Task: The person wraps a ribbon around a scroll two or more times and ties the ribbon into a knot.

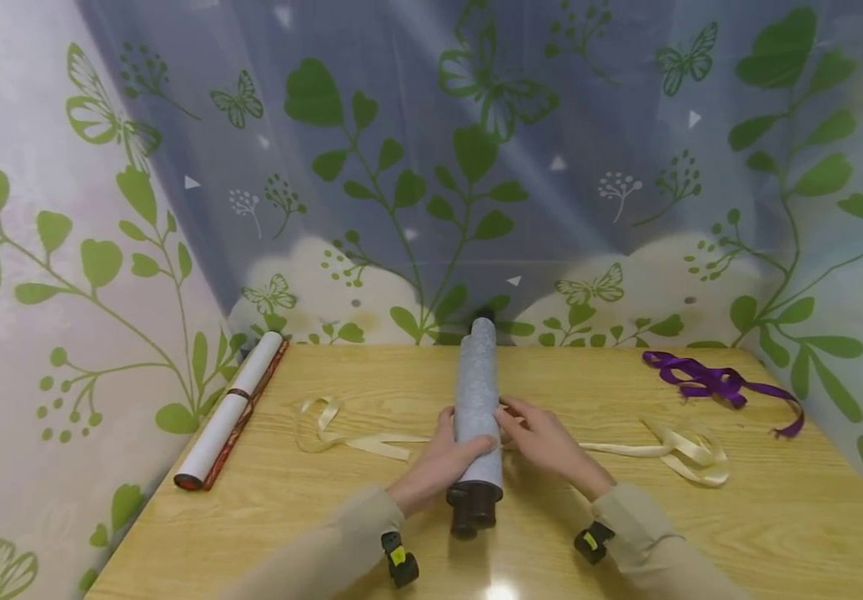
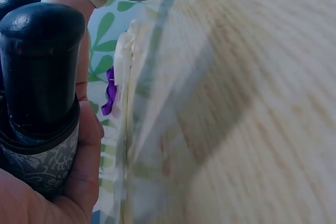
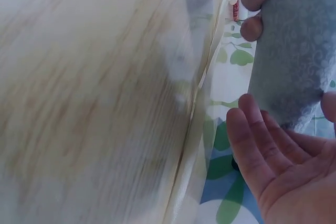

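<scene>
A rolled grey scroll with a pale floral pattern points away from me, above the table. Two dark rod ends stick out at its near end. My left hand grips the scroll near that end, thumb across the top and fingers curled round underneath. Farther along, at the right side, my right hand touches the scroll with fingers mostly straight beneath it and the thumb at its edge. A cream ribbon stretches across the table on both sides, its middle hidden behind scroll and hands.
At the table's left side lie a white scroll with a brown band and a thin red patterned strip along it. A crumpled purple ribbon lies at the back right. Leaf-printed curtain hangs behind the wooden table.
</scene>
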The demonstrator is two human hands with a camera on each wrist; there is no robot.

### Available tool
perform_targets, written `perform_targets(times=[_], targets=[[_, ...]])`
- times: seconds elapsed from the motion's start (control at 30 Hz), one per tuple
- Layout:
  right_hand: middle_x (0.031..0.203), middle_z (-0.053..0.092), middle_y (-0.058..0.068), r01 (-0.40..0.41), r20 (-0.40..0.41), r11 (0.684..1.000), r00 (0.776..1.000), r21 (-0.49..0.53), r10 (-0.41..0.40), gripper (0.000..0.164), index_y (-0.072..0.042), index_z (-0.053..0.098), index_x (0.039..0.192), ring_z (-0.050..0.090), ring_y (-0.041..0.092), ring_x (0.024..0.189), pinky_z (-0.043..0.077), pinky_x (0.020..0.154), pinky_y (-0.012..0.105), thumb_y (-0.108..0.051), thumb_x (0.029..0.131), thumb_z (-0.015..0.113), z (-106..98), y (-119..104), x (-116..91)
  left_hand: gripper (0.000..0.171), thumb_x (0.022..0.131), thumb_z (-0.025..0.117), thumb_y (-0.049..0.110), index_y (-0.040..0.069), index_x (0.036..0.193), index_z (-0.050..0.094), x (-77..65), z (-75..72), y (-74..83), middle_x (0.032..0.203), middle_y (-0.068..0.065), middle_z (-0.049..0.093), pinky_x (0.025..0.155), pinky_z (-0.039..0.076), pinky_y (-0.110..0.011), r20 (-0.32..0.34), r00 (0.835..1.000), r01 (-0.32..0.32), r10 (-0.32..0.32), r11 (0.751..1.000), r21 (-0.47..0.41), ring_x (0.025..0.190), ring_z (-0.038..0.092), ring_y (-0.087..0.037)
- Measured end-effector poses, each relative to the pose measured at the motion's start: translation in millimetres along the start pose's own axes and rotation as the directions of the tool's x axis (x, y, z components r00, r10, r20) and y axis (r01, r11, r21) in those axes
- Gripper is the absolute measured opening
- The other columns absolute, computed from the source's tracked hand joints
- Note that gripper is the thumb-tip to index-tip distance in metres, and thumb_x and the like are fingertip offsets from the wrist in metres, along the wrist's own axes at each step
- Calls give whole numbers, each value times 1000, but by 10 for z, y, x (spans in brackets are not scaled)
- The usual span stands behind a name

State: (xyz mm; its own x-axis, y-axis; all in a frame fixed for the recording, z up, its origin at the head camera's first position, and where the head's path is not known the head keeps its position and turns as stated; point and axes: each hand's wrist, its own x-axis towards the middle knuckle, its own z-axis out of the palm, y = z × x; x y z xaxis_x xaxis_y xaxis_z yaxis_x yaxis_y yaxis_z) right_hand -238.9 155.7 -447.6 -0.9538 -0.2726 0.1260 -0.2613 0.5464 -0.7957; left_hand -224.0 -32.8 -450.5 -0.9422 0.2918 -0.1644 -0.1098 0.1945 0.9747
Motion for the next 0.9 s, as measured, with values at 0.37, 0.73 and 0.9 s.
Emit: perform_targets(times=[0.37,0.73,0.9], targets=[[136,53,27,-111,4,983,994,144,112,61,1,37,148,64,31,106,57,76,37,-38,102,50,-76,34,18,105,81,71,50,10,155,9,36,126,26,117,-17,57,76,52,-36,16,1000,-8,5,991,134,93,63,-23],[122,62,25,-142,-3,979,990,145,144,62,1,35,149,67,22,93,54,65,28,-35,102,53,-101,92,-9,118,72,72,59,2,153,9,83,222,35,107,-15,62,70,52,-35,34,999,-38,27,922,385,81,64,-20],[115,65,27,-118,-42,991,992,55,121,69,4,28,151,67,25,89,54,64,30,-35,101,54,-86,102,0,121,73,69,62,-4,153,6,81,251,53,112,-18,64,69,52,-35,25,999,-38,29,875,483,83,63,-20]])
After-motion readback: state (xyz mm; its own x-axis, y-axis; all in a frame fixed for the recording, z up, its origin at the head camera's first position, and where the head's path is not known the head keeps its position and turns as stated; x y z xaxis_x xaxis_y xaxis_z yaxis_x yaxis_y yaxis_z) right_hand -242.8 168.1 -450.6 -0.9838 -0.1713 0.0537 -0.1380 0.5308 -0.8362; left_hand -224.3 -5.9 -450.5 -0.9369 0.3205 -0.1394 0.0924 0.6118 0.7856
